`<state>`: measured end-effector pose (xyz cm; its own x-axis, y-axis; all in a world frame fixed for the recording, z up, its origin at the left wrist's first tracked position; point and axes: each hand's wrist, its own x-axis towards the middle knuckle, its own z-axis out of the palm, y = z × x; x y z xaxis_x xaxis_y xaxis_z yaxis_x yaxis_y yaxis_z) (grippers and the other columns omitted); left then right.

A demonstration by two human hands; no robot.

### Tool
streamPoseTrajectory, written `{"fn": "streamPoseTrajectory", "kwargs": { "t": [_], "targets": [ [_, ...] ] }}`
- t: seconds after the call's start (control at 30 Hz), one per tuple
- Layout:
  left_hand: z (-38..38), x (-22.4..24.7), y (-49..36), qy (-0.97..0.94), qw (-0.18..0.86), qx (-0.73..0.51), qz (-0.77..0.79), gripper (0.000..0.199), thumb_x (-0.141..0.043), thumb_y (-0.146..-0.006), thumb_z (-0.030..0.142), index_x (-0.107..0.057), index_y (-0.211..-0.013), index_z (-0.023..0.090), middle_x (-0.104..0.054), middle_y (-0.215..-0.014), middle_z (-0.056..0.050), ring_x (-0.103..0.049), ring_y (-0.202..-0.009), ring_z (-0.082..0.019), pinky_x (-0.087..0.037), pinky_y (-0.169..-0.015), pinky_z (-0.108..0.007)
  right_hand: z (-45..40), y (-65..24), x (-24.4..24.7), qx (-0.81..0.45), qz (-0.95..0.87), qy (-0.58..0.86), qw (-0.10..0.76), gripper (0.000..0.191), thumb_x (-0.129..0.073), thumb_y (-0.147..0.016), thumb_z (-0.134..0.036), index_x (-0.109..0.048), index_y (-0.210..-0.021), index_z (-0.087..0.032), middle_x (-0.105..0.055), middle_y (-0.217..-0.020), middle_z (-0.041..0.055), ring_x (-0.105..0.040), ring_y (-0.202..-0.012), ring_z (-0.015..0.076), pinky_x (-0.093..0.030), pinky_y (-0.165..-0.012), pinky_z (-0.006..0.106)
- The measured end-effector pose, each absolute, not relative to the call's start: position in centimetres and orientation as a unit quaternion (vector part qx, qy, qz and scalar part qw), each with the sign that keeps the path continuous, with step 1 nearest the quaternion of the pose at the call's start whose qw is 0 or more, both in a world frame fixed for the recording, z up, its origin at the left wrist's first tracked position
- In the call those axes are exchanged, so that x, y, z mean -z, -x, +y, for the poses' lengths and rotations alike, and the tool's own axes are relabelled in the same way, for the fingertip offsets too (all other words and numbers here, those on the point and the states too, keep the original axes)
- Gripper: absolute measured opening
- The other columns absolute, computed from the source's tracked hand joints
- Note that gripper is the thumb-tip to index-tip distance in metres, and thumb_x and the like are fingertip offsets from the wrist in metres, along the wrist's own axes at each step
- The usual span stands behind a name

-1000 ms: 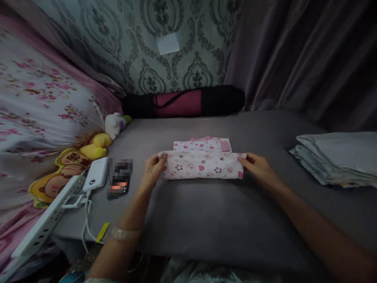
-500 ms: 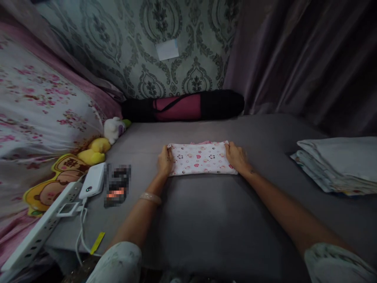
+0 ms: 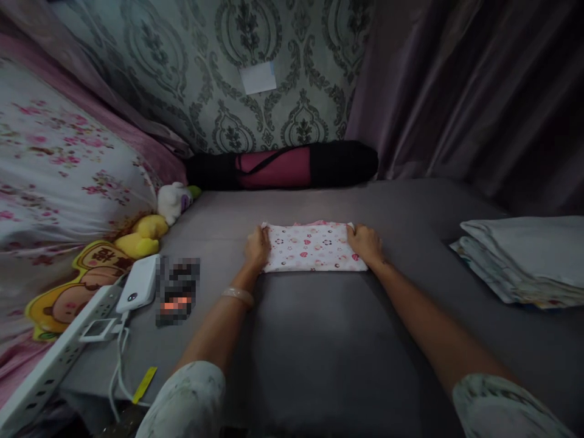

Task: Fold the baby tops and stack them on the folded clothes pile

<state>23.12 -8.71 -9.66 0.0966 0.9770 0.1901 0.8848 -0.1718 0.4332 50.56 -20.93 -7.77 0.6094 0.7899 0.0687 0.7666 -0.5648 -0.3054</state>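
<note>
A folded white cloth [image 3: 314, 248] with a pink and dark print of hearts and flowers lies as a flat rectangle on the grey sheet [image 3: 328, 340]. What kind of garment or cloth it is cannot be made out. At its left end my left hand [image 3: 258, 248] is closed on the edge, a pale bangle on the wrist. My right hand [image 3: 365, 244] grips the opposite end, thumb on top and fingers partly hidden. A bit of pink fabric shows along the far edge.
On the right sits a stack of folded cloths [image 3: 524, 258]. A black and pink long bag [image 3: 278, 167] lies against the wall. Along the left are plush toys [image 3: 143, 234], a white power bank [image 3: 139, 283], a power strip [image 3: 55, 365], cables and a blurred-out object [image 3: 177, 291].
Both hands keep hold of the cloth's ends, and it stays almost in place. The view has shifted slightly.
</note>
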Motion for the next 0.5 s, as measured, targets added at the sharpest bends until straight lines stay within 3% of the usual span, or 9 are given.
{"fn": "streamPoseTrajectory", "kwargs": {
  "t": [0.17, 0.33, 0.43, 0.5],
  "targets": [
    [-8.6, 8.4, -22.9, -0.710, 0.136, -0.205, 0.660, 0.041, -0.034, -0.095, 0.045, -0.057, -0.104, 0.012, -0.066, -0.098, -0.020, -0.063, -0.093, -0.029, -0.044, -0.073, -0.035, -20.5, -51.3, 7.6, -0.067, -0.423, 0.890, 0.157, 0.052, -0.033, -0.096, -0.046, -0.069, -0.105, -0.010, -0.069, -0.097, 0.0215, -0.066, -0.094, 0.0304, -0.049, -0.077, 0.037],
    [-11.5, 6.7, -24.1, -0.756, 0.039, -0.252, 0.603, 0.045, -0.036, -0.095, 0.041, -0.051, -0.119, 0.006, -0.058, -0.118, -0.024, -0.054, -0.114, -0.031, -0.041, -0.092, -0.041, -21.5, -48.8, 5.8, 0.006, -0.471, 0.868, 0.159, 0.055, -0.024, -0.098, -0.040, -0.064, -0.112, -0.004, -0.064, -0.109, 0.0273, -0.062, -0.103, 0.0348, -0.046, -0.083, 0.044],
    [-14.1, 6.6, -26.7, -0.837, 0.053, -0.201, 0.507, 0.042, -0.035, -0.095, 0.034, -0.050, -0.126, 0.009, -0.053, -0.131, -0.021, -0.045, -0.126, -0.030, -0.035, -0.103, -0.044, -21.5, -45.1, 5.5, 0.070, -0.609, 0.773, 0.165, 0.050, -0.023, -0.098, -0.032, -0.053, -0.130, -0.008, -0.055, -0.131, 0.0214, -0.048, -0.123, 0.0324, -0.035, -0.101, 0.048],
    [-15.4, 6.9, -28.4, -0.866, 0.051, -0.161, 0.470, 0.047, -0.034, -0.094, 0.030, -0.043, -0.136, 0.010, -0.042, -0.145, -0.019, -0.032, -0.138, -0.032, -0.026, -0.111, -0.049, -21.2, -43.0, 6.0, 0.062, -0.685, 0.712, 0.143, 0.050, -0.026, -0.097, -0.029, -0.044, -0.141, -0.014, -0.043, -0.145, 0.0140, -0.033, -0.136, 0.0302, -0.022, -0.111, 0.050]
  ]
}}
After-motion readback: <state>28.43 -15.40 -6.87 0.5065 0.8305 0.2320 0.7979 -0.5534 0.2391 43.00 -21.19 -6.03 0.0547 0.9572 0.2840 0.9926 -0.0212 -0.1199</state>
